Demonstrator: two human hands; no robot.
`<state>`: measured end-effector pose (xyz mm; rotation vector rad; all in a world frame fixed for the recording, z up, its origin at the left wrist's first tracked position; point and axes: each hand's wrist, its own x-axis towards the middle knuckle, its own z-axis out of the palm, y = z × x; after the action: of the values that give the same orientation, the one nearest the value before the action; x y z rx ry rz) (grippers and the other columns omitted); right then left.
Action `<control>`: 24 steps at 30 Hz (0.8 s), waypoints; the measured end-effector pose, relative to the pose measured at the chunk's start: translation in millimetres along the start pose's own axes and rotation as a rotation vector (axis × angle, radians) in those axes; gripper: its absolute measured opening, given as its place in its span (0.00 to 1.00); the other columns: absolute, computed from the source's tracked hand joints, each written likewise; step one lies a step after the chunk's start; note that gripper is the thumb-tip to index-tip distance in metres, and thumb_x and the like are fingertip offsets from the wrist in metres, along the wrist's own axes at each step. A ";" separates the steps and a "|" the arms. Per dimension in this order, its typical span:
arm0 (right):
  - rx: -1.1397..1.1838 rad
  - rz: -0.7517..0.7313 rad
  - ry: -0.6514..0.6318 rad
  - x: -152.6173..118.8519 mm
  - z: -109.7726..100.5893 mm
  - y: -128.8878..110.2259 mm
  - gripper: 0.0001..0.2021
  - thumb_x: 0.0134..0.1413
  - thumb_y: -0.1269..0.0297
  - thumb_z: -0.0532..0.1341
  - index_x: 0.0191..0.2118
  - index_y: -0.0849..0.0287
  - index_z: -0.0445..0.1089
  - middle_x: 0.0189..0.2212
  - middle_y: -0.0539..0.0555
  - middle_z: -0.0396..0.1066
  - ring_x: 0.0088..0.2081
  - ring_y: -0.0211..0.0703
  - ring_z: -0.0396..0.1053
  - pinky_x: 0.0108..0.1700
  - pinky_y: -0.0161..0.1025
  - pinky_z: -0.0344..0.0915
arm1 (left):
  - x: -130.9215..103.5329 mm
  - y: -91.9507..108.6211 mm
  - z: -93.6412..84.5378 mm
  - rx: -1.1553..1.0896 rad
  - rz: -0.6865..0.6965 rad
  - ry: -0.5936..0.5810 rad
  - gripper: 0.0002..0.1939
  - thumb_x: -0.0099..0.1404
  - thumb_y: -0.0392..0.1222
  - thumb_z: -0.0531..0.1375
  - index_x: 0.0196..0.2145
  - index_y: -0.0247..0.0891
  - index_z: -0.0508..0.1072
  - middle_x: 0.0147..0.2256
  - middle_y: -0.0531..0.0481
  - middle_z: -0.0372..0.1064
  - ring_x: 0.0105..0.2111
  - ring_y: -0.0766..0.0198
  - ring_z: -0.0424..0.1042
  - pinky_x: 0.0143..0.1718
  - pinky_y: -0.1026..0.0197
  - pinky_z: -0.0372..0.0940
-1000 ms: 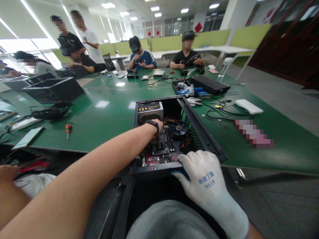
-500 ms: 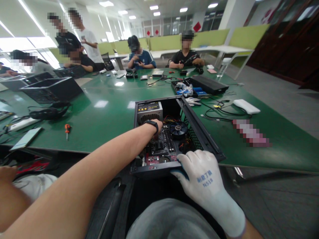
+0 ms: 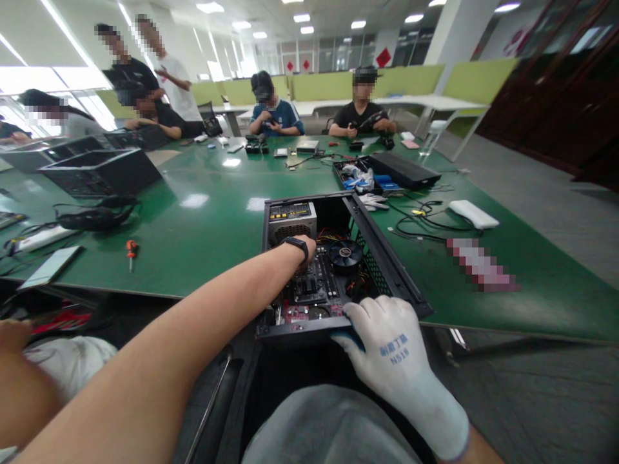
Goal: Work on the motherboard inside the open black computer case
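An open computer case [image 3: 300, 330] lies on its side at the table's near edge, partly overhanging it. Inside are a power supply [image 3: 292, 222] at the back left, a motherboard [image 3: 314, 283] and a round black fan [image 3: 345, 256]. My bare left hand [image 3: 309, 246], with a black band at the wrist, reaches into the case just in front of the power supply. Its fingers are hidden behind the wrist. In a white glove, my right hand [image 3: 384, 328] grips the case's near rim at the right, thumb below and fingers over the top.
An orange screwdriver [image 3: 131, 255] and a phone [image 3: 51, 267] lie left on the green table [image 3: 207, 248]. Beyond the case sits a black tray with gloves [image 3: 358, 177]; cables [image 3: 411, 222] and a white box-like item [image 3: 472, 214] lie right. Several people work around the table.
The view has shifted slightly. Both hands keep practically the same places, the left inside the case and the right on its rim.
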<state>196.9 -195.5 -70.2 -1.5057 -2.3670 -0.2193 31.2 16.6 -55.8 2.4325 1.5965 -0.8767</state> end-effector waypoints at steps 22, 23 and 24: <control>-0.032 -0.021 0.041 -0.6 2.0 0.7 0.15 0.56 0.51 0.66 0.43 0.56 0.72 0.33 0.54 0.70 0.36 0.49 0.60 0.40 0.45 0.45 | 17.2 -5.1 7.3 -0.001 0.006 0.007 0.37 0.42 0.47 0.77 0.51 0.34 0.81 0.50 0.36 0.78 0.50 0.47 0.77 0.51 0.58 0.71; -0.036 -0.015 0.036 -0.5 1.8 0.5 0.15 0.56 0.51 0.66 0.43 0.56 0.72 0.33 0.54 0.70 0.36 0.49 0.60 0.40 0.45 0.45 | 16.8 -4.9 7.1 -0.010 0.006 0.011 0.37 0.42 0.47 0.77 0.51 0.34 0.81 0.50 0.35 0.78 0.50 0.46 0.77 0.52 0.58 0.71; -0.038 -0.011 0.029 -0.3 1.5 0.2 0.16 0.56 0.50 0.66 0.43 0.56 0.72 0.33 0.54 0.70 0.36 0.49 0.60 0.40 0.45 0.44 | 16.3 -4.6 6.9 -0.015 0.008 0.014 0.36 0.42 0.47 0.77 0.50 0.33 0.82 0.50 0.35 0.78 0.50 0.45 0.77 0.52 0.57 0.71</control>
<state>196.9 -195.3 -71.8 -1.4964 -2.3615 -0.2892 29.0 29.2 -68.9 2.4385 1.5908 -0.8446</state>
